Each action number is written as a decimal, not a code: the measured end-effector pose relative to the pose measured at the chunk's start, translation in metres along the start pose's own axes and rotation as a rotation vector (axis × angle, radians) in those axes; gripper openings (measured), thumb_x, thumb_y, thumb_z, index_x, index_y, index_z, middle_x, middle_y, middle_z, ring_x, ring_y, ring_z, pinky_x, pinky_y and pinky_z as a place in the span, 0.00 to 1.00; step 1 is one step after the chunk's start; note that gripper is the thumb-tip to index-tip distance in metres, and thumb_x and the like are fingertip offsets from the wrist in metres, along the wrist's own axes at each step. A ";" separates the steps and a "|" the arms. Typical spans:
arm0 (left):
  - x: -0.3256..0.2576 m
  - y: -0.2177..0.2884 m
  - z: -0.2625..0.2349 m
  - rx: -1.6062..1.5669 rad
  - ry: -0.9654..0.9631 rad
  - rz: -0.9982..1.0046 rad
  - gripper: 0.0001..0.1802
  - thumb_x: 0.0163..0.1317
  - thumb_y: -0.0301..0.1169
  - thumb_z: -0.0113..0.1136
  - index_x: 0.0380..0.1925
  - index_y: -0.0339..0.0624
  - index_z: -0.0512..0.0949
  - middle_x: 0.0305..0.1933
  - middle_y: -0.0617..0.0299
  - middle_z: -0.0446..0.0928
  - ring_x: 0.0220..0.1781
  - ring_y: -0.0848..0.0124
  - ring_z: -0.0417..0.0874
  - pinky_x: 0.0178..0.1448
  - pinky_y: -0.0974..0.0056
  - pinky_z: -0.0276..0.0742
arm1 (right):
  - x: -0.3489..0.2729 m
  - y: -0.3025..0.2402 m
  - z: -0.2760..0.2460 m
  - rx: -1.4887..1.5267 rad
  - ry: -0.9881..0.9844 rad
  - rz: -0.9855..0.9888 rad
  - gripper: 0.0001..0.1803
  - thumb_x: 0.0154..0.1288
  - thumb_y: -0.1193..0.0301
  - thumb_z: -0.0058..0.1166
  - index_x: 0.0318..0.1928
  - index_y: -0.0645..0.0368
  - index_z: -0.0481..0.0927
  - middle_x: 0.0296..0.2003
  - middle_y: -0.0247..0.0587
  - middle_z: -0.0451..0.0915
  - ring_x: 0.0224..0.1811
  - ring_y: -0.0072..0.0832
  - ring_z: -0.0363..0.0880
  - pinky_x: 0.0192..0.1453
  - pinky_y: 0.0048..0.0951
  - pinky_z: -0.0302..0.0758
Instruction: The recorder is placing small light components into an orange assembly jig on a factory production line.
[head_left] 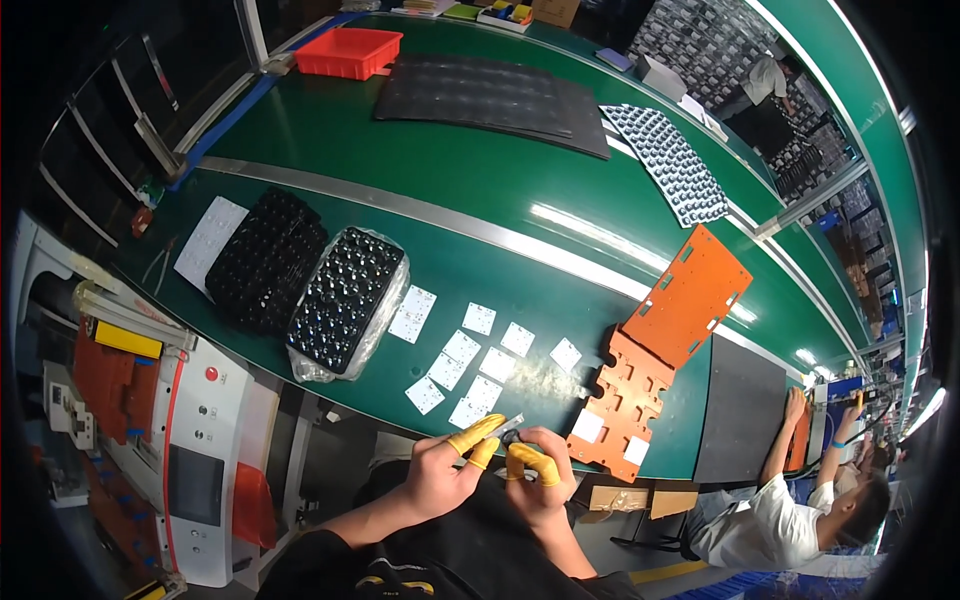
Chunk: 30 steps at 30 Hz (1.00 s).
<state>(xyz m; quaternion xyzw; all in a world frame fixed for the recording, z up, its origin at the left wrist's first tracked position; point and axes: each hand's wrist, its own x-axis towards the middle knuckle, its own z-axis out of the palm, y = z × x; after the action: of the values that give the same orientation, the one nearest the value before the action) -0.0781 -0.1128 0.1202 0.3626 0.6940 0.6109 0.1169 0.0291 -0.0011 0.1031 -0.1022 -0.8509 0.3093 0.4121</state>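
My left hand (448, 474), with yellow finger cots, pinches a small white board (512, 425) tilted nearly edge-on above the table's front edge. Close beside it, my right hand (540, 470) also wears yellow cots, and its fingers are closed on a small dark part (510, 438) whose kind I cannot make out. The two pieces are very near each other; whether they touch is unclear. Several white square circuit boards (497, 364) lie beyond my hands. To the right is an orange fixture (627, 385) with its lid (690, 295) swung back; two white boards sit at its near end.
A black tray (345, 300) of shiny small parts, partly in clear plastic, stands left by stacked black trays (265, 255). Black mats (480, 95), a red bin (348, 52) and a panel of round parts (668, 160) lie farther back. A co-worker (790, 520) sits right.
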 end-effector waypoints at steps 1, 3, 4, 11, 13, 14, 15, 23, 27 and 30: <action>0.000 0.000 0.001 0.002 -0.002 0.004 0.14 0.60 0.22 0.63 0.47 0.31 0.81 0.41 0.49 0.85 0.40 0.64 0.88 0.42 0.66 0.82 | -0.002 0.002 0.000 -0.001 -0.001 0.015 0.21 0.44 0.90 0.60 0.42 0.67 0.76 0.42 0.49 0.78 0.42 0.44 0.81 0.46 0.36 0.79; 0.000 -0.001 0.001 -0.002 -0.012 0.009 0.14 0.60 0.21 0.62 0.47 0.31 0.81 0.41 0.49 0.85 0.41 0.64 0.88 0.43 0.65 0.82 | -0.003 0.003 0.000 -0.002 -0.003 0.030 0.21 0.43 0.90 0.60 0.42 0.67 0.76 0.42 0.49 0.78 0.42 0.45 0.81 0.47 0.37 0.78; 0.001 -0.001 0.001 -0.004 -0.024 0.017 0.14 0.59 0.21 0.62 0.47 0.31 0.81 0.42 0.49 0.85 0.41 0.63 0.88 0.44 0.65 0.82 | -0.003 0.003 0.000 -0.002 -0.007 0.024 0.21 0.43 0.91 0.60 0.42 0.67 0.76 0.43 0.50 0.78 0.43 0.45 0.81 0.47 0.37 0.79; 0.001 -0.005 0.002 -0.024 -0.044 0.015 0.14 0.59 0.20 0.62 0.46 0.32 0.81 0.42 0.50 0.85 0.42 0.64 0.88 0.46 0.66 0.82 | 0.000 0.000 0.001 -0.014 0.010 0.013 0.20 0.41 0.91 0.57 0.40 0.68 0.78 0.43 0.50 0.78 0.43 0.45 0.81 0.47 0.38 0.79; 0.002 -0.004 0.002 -0.043 -0.076 -0.009 0.14 0.58 0.19 0.62 0.46 0.31 0.81 0.43 0.50 0.85 0.43 0.65 0.88 0.46 0.66 0.82 | 0.000 0.001 0.000 -0.006 0.003 0.007 0.21 0.41 0.92 0.57 0.40 0.68 0.79 0.43 0.50 0.79 0.43 0.45 0.81 0.46 0.37 0.79; 0.002 -0.004 0.001 -0.042 -0.076 -0.011 0.14 0.58 0.19 0.62 0.46 0.31 0.81 0.43 0.50 0.85 0.43 0.65 0.88 0.46 0.66 0.82 | 0.000 0.002 0.000 0.000 -0.003 0.000 0.21 0.41 0.92 0.57 0.41 0.68 0.80 0.42 0.50 0.79 0.42 0.45 0.81 0.45 0.37 0.80; 0.004 -0.005 0.001 -0.076 -0.104 -0.034 0.15 0.58 0.19 0.62 0.46 0.30 0.81 0.42 0.50 0.85 0.43 0.66 0.88 0.46 0.67 0.82 | 0.001 0.002 -0.001 0.000 -0.002 0.000 0.21 0.41 0.92 0.57 0.41 0.68 0.80 0.42 0.50 0.79 0.42 0.45 0.81 0.45 0.37 0.80; 0.001 -0.017 0.011 -0.224 -0.148 -0.177 0.20 0.53 0.15 0.64 0.48 0.27 0.79 0.45 0.53 0.84 0.47 0.70 0.85 0.53 0.67 0.81 | 0.000 0.001 -0.004 -0.034 0.018 0.053 0.19 0.47 0.89 0.62 0.43 0.67 0.78 0.41 0.49 0.82 0.40 0.43 0.82 0.43 0.35 0.80; 0.009 -0.024 0.015 -0.555 -0.163 -0.420 0.23 0.54 0.13 0.63 0.52 0.26 0.74 0.47 0.54 0.81 0.49 0.70 0.83 0.55 0.65 0.80 | 0.005 0.005 -0.015 0.055 -0.080 0.149 0.19 0.49 0.87 0.63 0.44 0.65 0.75 0.41 0.49 0.81 0.42 0.43 0.81 0.47 0.34 0.78; 0.011 -0.031 0.019 -0.750 -0.251 -0.523 0.23 0.55 0.12 0.60 0.53 0.28 0.73 0.48 0.53 0.80 0.51 0.69 0.82 0.58 0.65 0.78 | -0.021 0.017 -0.019 0.391 0.032 0.553 0.13 0.57 0.85 0.60 0.42 0.64 0.74 0.37 0.40 0.75 0.38 0.28 0.75 0.45 0.26 0.73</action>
<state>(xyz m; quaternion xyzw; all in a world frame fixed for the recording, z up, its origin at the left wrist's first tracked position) -0.0859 -0.0911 0.0897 0.1794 0.4738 0.7210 0.4727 0.0554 0.0119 0.0886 -0.2531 -0.7091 0.5650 0.3376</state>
